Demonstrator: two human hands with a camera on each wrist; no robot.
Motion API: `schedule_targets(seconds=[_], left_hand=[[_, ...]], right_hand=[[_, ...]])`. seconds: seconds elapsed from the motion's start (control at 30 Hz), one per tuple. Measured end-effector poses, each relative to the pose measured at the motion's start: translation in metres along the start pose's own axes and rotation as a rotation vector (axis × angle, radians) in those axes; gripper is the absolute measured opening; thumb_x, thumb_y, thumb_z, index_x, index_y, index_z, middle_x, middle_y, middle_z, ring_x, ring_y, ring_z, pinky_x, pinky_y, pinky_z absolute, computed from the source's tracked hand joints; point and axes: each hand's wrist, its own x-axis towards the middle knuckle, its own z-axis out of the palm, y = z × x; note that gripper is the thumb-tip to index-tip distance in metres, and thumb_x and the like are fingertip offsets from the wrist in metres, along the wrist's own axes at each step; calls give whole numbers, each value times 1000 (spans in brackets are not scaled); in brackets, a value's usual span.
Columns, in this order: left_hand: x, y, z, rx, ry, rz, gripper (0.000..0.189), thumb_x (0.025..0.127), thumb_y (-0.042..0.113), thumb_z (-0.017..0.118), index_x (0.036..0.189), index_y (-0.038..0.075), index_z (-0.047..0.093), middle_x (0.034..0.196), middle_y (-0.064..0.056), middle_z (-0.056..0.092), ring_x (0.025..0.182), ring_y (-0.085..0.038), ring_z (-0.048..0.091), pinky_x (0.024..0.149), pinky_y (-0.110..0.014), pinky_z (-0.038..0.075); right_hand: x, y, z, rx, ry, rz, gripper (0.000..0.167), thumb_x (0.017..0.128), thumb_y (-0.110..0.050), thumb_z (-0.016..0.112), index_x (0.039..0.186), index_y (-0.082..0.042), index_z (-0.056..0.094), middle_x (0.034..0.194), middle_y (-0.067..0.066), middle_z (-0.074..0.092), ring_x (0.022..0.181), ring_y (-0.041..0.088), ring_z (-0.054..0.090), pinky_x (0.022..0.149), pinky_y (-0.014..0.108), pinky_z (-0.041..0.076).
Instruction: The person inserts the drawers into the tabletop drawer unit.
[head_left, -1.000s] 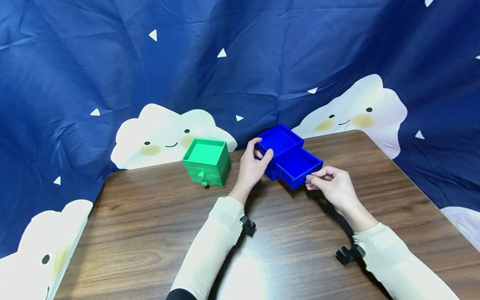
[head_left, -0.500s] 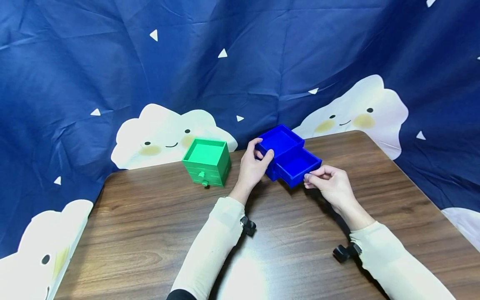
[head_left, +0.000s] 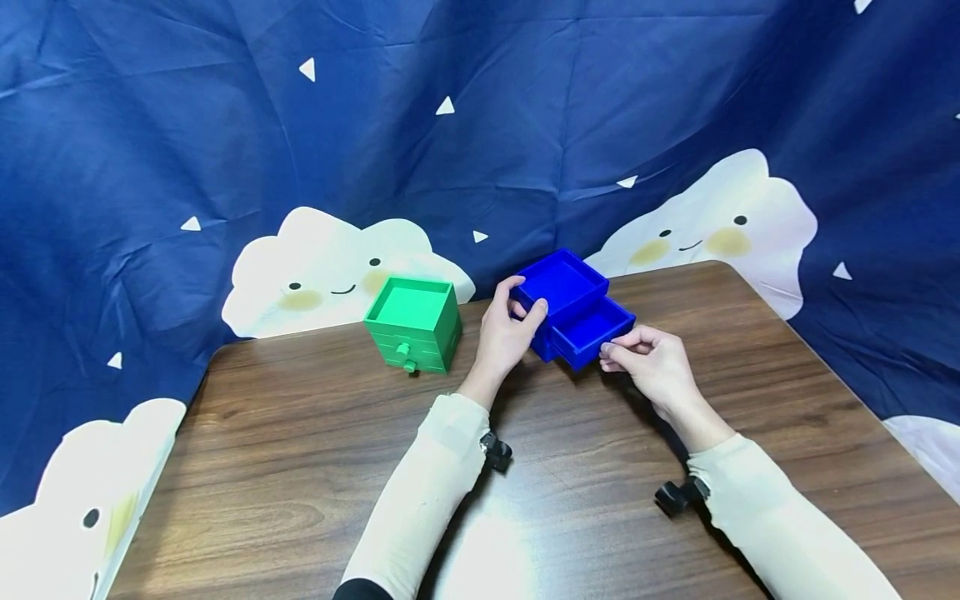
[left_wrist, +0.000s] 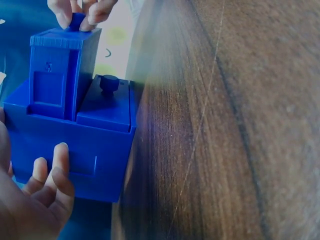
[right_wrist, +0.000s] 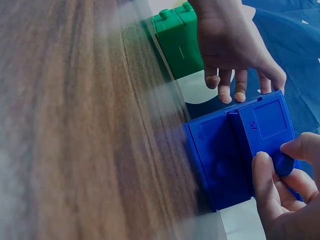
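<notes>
A small blue drawer box [head_left: 562, 282] with a shallow tray top stands at the back of the table. Its upper drawer [head_left: 595, 327] is pulled partly out toward the front right, with nothing visible inside. My left hand [head_left: 504, 333] grips the box on its left side, thumb at the near corner and fingers round the far side. Between thumb and fingers, my right hand [head_left: 658, 369] pinches the round knob [right_wrist: 284, 164] on that drawer's front. The lower drawer [left_wrist: 104, 107], with its own knob, sits flush in the box.
To the left of the blue box stands a green drawer box [head_left: 412, 321] with both drawers in and knobs facing front. Behind the wooden table [head_left: 315, 467] hangs a dark blue curtain [head_left: 375, 125] with white clouds and triangles.
My right hand has moved left and slightly up, pushing the upper drawer part way into the blue box. My left hand and the green box have stayed put.
</notes>
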Motion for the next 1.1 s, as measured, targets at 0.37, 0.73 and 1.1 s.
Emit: schedule_targets(seconds=[0.37,0.73,1.1], left_hand=[[0,0,0,-15,-2,-5,54,100,35,72,150,22,56,94,-9,58,73,-14,58,68,-22,49],[-1,1,-1,-19,-3,-9,54,100,34,72,150,22,56,97,-14,59,73,-15,59,67,-22,50],[0,0,-1,-4,6,6,54,100,34,72,150,21,56,95,-11,59,78,-19,59,69,-24,48]], right_hand=[[11,6,6,-14,0,-11,20,96,12,71,84,-4,67,75,-3,77,69,8,77,69,26,66],[21,8,14,-36,18,-2,19,95,11,71,84,-3,65,74,-6,76,67,7,76,69,26,66],[31,10,22,-65,25,-15,11,97,8,71,92,0,65,75,-8,75,68,6,75,70,25,65]])
